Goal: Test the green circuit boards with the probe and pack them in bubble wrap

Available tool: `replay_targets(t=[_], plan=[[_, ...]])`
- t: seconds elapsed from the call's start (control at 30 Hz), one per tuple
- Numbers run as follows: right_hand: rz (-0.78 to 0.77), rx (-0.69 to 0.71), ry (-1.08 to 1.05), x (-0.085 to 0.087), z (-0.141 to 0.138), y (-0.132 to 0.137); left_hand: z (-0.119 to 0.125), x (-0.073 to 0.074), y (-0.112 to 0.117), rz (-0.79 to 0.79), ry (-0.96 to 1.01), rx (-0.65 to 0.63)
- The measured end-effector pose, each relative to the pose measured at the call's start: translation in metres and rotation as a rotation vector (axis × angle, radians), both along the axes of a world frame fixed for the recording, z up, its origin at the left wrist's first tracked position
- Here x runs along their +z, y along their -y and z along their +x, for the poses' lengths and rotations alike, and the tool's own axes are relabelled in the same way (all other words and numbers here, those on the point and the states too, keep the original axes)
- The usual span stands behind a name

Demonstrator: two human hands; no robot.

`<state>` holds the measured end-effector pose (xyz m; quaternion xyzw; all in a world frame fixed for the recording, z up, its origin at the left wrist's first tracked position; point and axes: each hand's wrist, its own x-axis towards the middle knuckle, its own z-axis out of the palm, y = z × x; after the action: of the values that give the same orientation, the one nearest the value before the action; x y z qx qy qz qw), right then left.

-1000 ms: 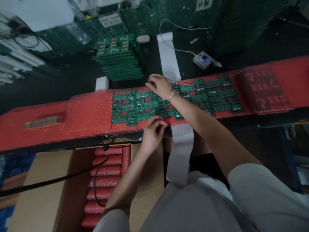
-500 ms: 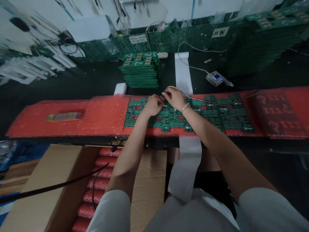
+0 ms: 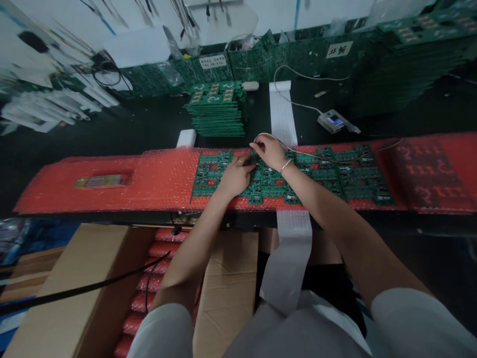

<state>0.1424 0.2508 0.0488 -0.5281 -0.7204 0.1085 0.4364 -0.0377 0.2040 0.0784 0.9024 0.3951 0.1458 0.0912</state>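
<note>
My left hand [image 3: 235, 178] lies on the green circuit boards [image 3: 276, 191], fingers stretched out and apart, with nothing visible in it. Beside it, my right hand [image 3: 271, 152] is pinched closed over the upper edge of the same boards. A thin wire cable [image 3: 328, 160] loops out of the right hand's fingers and trails off to the right across the boards. Whatever sits at the cable's end is hidden by the fingertips. Under the boards is red bubble wrap [image 3: 160, 176].
Behind the boards stand a stack of green circuit boards [image 3: 218, 117] and a small device with a lit screen [image 3: 331, 121]. A paper strip [image 3: 294, 233] hangs over the front edge. Below left is a cardboard box [image 3: 70, 278] with red bubble-wrapped packs [image 3: 164, 248].
My left hand has drawn slightly down and away from the right fingertips, its fingers going from a pinch to stretched out. The right hand has stayed in place.
</note>
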Motion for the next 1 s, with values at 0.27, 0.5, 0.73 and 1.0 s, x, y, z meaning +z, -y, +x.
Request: replay_targets(t=[0.27, 0.5, 0.73, 1.0], plan=[[-0.080, 0.235, 0.009, 0.039, -0.001, 0.068, -0.009, -0.005, -0.005, -0.099, 0.130, -0.025], [-0.109, 0.282, 0.081, 0.015, -0.017, 0.099, -0.033, 0.005, 0.054, -0.014, 0.470, 0.255], [-0.059, 0.286, 0.149, 0.010, -0.015, 0.099, -0.060, 0.006, 0.107, -0.022, 0.548, 0.353], [-0.017, 0.285, 0.182, 0.007, -0.016, 0.102, -0.040, 0.008, 0.149, -0.069, 0.575, 0.257]])
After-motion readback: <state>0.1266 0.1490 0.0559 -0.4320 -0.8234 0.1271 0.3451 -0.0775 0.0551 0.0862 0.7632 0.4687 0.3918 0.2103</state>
